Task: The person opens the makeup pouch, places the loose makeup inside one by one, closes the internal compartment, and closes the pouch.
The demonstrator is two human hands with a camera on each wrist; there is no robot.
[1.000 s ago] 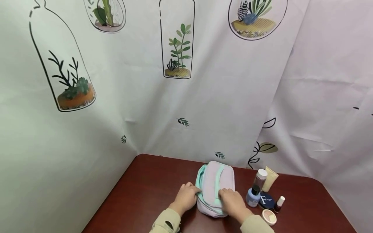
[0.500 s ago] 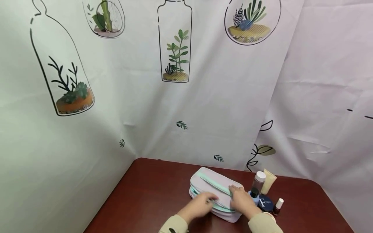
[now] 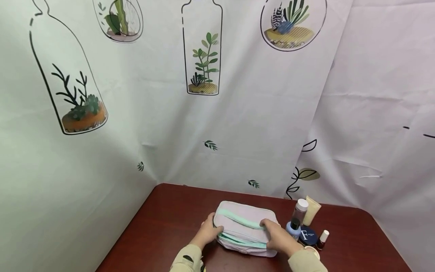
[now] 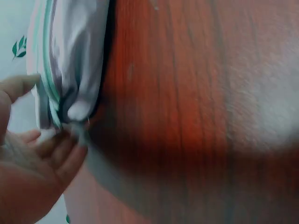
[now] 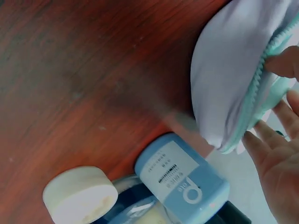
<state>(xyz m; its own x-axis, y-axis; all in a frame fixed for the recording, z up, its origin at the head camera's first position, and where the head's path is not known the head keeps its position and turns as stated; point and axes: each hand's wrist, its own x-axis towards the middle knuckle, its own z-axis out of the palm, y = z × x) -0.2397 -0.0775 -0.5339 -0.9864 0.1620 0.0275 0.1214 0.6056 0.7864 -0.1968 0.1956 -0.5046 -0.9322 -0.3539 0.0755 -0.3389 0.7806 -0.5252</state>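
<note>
A lavender cosmetic bag (image 3: 244, 231) with a mint strap handle and mint zip lies crosswise on the dark red wooden table, its lid uppermost. At its left end my left hand (image 3: 208, 231) holds it, thumb at the front and fingers along the end. My right hand (image 3: 278, 237) grips the right end, with the thumb forward. In the right wrist view, that thumb touches the mint zip (image 5: 256, 88) and the fingers lie against the bag's end. The left wrist view shows the left fingers (image 4: 70, 158) at the bag's corner, slightly blurred. The bag's inside is hidden.
Right of the bag stand a white-capped bottle (image 3: 301, 210), a blue bottle (image 3: 293, 229), a cream tube (image 3: 311, 211), a navy round compact (image 3: 308, 237) and a nail polish bottle (image 3: 322, 239). A small round palette (image 3: 312, 251) is partly behind the right sleeve. Printed cloth hangs behind the table.
The bag has turned from pointing away to lying crosswise. My left hand has gone from its front edge to its left end; my right hand has stayed near its right side.
</note>
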